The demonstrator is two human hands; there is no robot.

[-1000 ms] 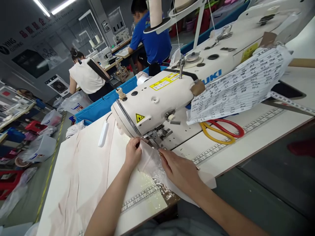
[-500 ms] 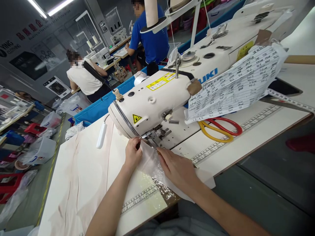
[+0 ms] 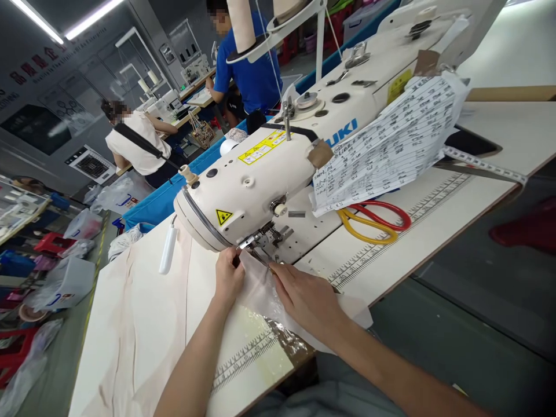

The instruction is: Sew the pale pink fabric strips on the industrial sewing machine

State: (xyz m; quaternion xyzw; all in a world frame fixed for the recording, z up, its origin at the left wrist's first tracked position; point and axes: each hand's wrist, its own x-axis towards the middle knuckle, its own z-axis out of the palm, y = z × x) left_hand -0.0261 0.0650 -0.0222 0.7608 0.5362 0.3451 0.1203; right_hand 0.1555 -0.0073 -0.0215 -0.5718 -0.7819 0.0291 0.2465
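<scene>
Beneath the head of a white sewing machine [image 3: 243,197], a sheer pale-pink fabric [image 3: 256,286] lies on the table by the presser foot [image 3: 247,242]. My left hand [image 3: 229,275] pinches the fabric's edge with thumb and fingers, just left of the foot. My right hand [image 3: 304,295] is closed to the right of it, its fingers round a slim metal tool [image 3: 260,258] that points toward the foot; its exact kind is hard to make out. Part of the fabric passes under my right hand, and the fingertips of both hands are partly hidden.
Scissors with red and yellow handles [image 3: 373,223] lie right of the machine, near a handwritten sheet [image 3: 386,145] and a measuring tape [image 3: 486,164]. A white lamp stick [image 3: 168,250] hangs at left. More pale fabric [image 3: 130,336] covers the table's left side. Two people work beyond.
The camera view has shifted, so the machine and table sit further left. Both hands keep nearly the same hold beside the presser foot.
</scene>
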